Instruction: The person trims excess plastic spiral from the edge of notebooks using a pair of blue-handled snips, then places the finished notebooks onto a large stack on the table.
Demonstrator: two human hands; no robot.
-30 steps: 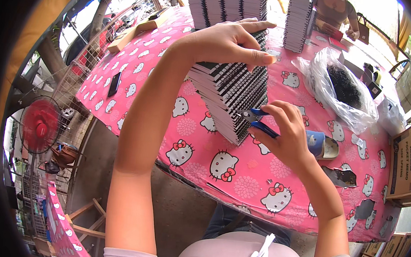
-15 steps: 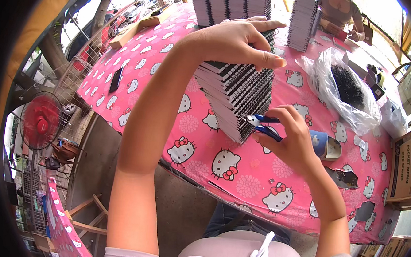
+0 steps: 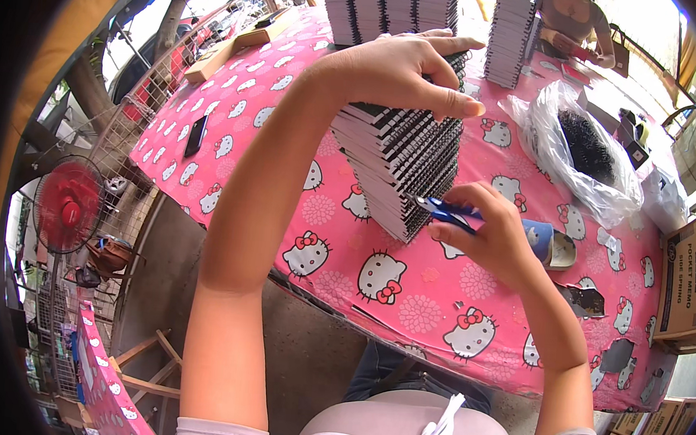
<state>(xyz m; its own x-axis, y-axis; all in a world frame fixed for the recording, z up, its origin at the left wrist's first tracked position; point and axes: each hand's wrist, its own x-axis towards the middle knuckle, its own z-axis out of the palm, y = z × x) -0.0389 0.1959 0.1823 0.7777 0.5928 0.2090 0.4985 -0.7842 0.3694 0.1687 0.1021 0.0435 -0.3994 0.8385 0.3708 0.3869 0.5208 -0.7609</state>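
A tall stack of spiral-bound notebooks stands on the table, its coiled edges facing right. My left hand lies across the top of the stack with fingers stretched and thumb apart, gripping nothing. Blue-handled pliers are held in my right hand, which is closed round the grips. Their metal jaws touch or nearly touch the coil edge low on the stack; exactly what lies between them is too small to tell.
More spiral notebooks stand at the back, beside another upright stack. To the right lie a plastic bag of black coils and a blue container. A phone rests on the pink tablecloth. Another person sits opposite.
The pliers and my right hand have shifted slightly, and the handles look closer together. My left hand stays put on the stack. The person opposite has moved their hands a little.
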